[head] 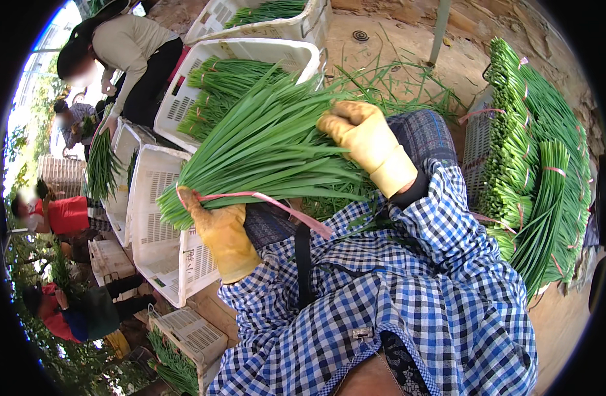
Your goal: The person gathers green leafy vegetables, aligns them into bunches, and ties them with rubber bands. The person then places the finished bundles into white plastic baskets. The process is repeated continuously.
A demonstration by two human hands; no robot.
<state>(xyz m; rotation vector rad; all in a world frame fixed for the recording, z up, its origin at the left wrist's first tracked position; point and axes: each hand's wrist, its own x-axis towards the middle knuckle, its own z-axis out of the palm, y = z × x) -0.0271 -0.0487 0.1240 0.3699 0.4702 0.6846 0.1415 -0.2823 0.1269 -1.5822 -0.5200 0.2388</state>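
Note:
A fanned bunch of garlic chives (263, 148) lies across in front of me, its cut pale stems to the left and leaf tips to the right. My left hand (224, 237), in a yellow rubber glove, grips the stem end. A pink ribbon (283, 205) passes around the stems there, and its loose end trails over my lap. At the leafy end is my right hand (370, 146), gloved alike, with curled fingers touching the leaves. Whether those fingers pinch any leaf is hidden.
Tied chive bundles (511, 148) are stacked on a crate at right. A white plastic crate (169, 104) ahead holds more bundles; another white crate (157, 237) stands left. Loose leaves (397, 84) litter the ground near a metal post (439, 34). A co-worker (134, 54) bends over crates; others are farther left.

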